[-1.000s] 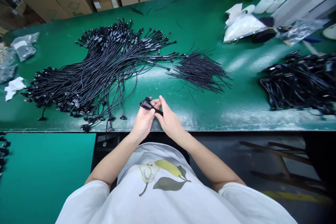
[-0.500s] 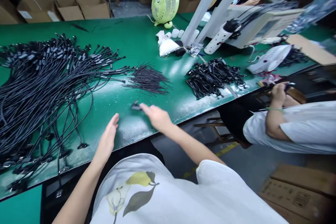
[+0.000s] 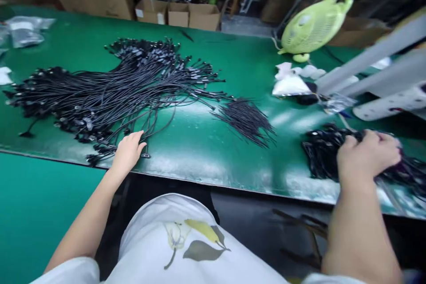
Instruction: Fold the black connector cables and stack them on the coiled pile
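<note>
Surface's near edge, left of centre: left hand [image 3: 128,153], thumb and fingers parted, at ends of loose cables [image 3: 109,88]. Near edge, right: right hand [image 3: 366,155] over bundled cables [image 3: 319,151], blurred, can't tell grip. Step, likely: reaching to both piles; next move calls for singling out one loose cable. Mid-surface: thin black strips [image 3: 248,120]. Far edge: fan [image 3: 309,31].

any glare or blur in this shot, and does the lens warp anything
Head view: whitish glare on the green table, notably along its near edge; head view: the right hand and the black cables around it look smeared, the left hand crisper; head view: the fan looks stretched and slanted toward the upper right.
</note>
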The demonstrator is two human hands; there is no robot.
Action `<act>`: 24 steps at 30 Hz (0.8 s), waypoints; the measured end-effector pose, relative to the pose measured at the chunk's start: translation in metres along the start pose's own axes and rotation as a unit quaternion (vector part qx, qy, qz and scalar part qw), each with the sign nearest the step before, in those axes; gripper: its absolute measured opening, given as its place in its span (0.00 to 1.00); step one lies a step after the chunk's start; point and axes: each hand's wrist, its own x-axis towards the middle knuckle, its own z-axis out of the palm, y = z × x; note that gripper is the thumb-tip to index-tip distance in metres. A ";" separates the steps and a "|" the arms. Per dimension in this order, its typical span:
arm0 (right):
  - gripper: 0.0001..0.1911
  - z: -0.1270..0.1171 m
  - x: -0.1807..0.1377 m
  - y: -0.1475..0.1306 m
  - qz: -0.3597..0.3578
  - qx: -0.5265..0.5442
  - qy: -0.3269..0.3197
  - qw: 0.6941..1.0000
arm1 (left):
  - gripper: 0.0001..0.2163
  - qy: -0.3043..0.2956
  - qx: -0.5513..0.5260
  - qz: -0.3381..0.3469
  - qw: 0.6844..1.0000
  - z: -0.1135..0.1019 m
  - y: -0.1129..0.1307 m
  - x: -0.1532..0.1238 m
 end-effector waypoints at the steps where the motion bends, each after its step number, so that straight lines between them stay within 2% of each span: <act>1: 0.28 0.007 -0.005 -0.023 -0.018 0.020 -0.057 0.998 | 0.20 0.002 0.013 -0.004 1.000 -0.002 -0.001 0.000; 4: 0.23 0.029 -0.021 -0.113 -0.135 0.109 -0.242 0.955 | 0.17 0.008 0.034 0.020 0.999 -0.012 -0.003 0.011; 7: 0.18 0.061 -0.036 -0.210 -0.226 0.172 -0.328 0.901 | 0.20 0.061 0.028 0.017 0.998 -0.024 -0.020 0.042; 9: 0.19 0.086 -0.041 -0.268 -0.278 0.189 -0.362 0.870 | 0.26 0.091 0.049 -0.013 0.995 -0.028 -0.041 0.069; 10: 0.21 0.100 -0.041 -0.293 -0.299 0.183 -0.368 0.861 | 0.30 0.088 0.066 -0.025 0.994 -0.028 -0.052 0.082; 12: 0.30 0.128 -0.038 -0.334 -0.326 0.142 -0.359 0.863 | 0.36 0.055 0.096 -0.040 0.993 -0.023 -0.073 0.102; 15: 0.39 0.173 -0.019 -0.369 -0.324 0.043 -0.337 0.883 | 0.37 0.026 0.113 -0.049 0.992 -0.009 -0.092 0.115; 17: 0.34 0.200 0.003 -0.378 -0.322 0.000 -0.343 0.883 | 0.36 0.034 0.110 -0.047 0.992 0.000 -0.096 0.116; 20: 0.20 0.228 0.045 -0.386 -0.348 -0.011 -0.358 0.866 | 0.34 0.050 0.074 -0.056 0.994 0.004 -0.093 0.115; 24: 0.17 0.249 0.090 -0.403 -0.373 0.002 -0.335 0.865 | 0.21 0.063 0.005 -0.098 0.993 -0.002 -0.094 0.120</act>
